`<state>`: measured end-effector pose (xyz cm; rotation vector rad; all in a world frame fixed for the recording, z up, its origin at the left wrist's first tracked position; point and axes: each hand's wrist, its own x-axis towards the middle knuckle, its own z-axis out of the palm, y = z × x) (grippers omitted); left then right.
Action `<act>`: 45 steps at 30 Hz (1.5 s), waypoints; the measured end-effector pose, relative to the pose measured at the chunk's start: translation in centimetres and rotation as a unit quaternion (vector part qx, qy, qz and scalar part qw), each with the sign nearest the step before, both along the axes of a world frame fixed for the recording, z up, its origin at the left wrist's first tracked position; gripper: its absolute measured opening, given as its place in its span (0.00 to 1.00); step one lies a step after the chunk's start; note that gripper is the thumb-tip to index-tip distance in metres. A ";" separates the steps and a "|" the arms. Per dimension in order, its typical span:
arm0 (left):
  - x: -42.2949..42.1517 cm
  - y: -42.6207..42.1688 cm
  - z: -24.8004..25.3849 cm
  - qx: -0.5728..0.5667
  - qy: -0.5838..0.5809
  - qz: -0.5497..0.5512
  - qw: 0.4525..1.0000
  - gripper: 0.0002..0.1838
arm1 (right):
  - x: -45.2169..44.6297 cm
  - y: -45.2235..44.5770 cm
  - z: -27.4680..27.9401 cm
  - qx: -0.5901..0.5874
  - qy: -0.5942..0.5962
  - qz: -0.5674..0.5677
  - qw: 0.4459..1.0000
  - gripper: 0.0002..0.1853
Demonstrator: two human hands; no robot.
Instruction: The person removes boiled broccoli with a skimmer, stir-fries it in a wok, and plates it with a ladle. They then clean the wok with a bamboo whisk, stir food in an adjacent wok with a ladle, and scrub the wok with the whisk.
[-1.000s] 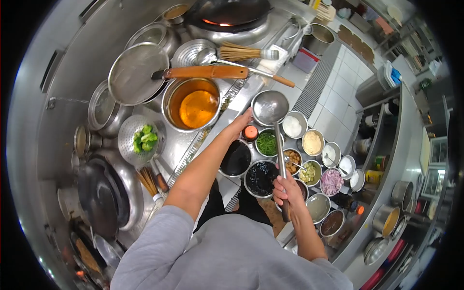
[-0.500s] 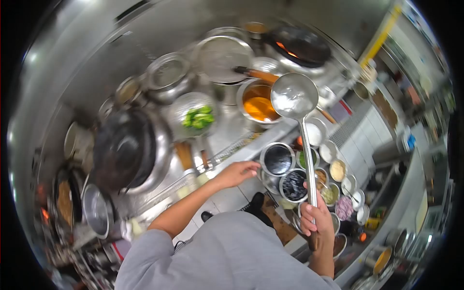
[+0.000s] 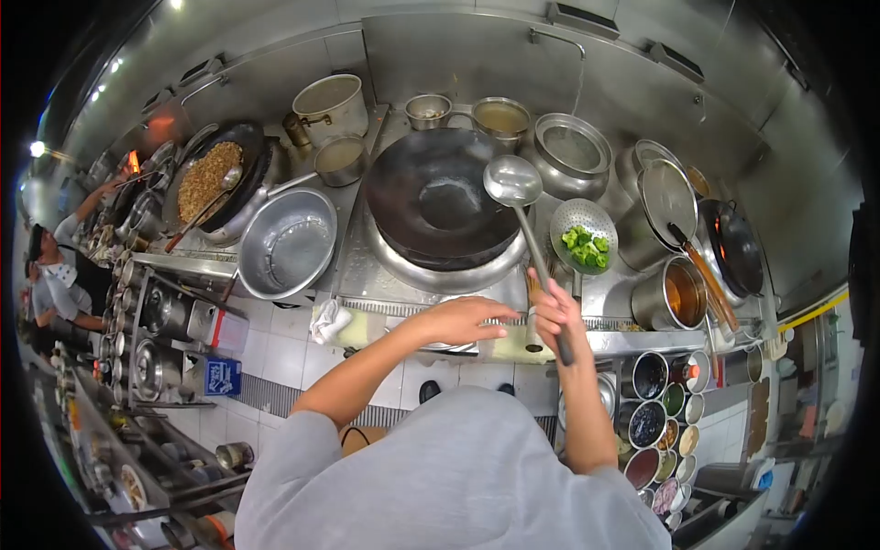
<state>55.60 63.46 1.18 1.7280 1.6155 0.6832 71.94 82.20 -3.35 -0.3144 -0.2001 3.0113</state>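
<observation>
A ladle [image 3: 513, 181] is clasped by the right hand [image 3: 555, 316]; the left hand [image 3: 458, 323] is loosely spread. Beyond these 2, the worktop [image 3: 605, 293] is backed by a wall [image 3: 440, 64]; below, tiles [image 3: 392, 380] are seen.

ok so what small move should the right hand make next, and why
I'd probably ease the bowl of the long-handled silvery metal ladle left over the middle of the wide, round black wok: the right hand grips the ladle's handle, its bowl appears at the wok's right rim in this view, and the open left hand holds nothing.
</observation>
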 end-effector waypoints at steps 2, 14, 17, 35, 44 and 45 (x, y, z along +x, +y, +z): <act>-1.5 -2.0 0.0 0.004 -0.003 0.017 1.000 0.24 | -4.3 -1.0 -0.9 0.178 -0.100 0.009 0.979 0.11; -7.4 -9.4 -2.4 0.045 0.092 0.270 0.957 0.23 | -12.8 0.6 -2.9 0.610 -0.281 0.115 0.732 0.21; -8.7 -8.2 -5.3 0.100 0.144 0.294 0.940 0.24 | -11.2 1.3 -1.6 0.604 -0.268 0.165 0.732 0.27; -9.4 -4.4 -9.5 0.089 0.168 0.326 0.926 0.25 | -10.8 2.2 -2.3 0.726 -0.269 0.134 0.619 0.34; -9.0 -4.6 -10.7 0.107 0.240 0.331 0.906 0.29 | -9.3 0.4 0.4 0.463 -0.226 0.221 0.828 0.31; -8.9 -4.8 -10.6 0.104 0.234 0.339 0.905 0.29 | -8.2 0.9 0.7 0.488 -0.235 0.214 0.813 0.31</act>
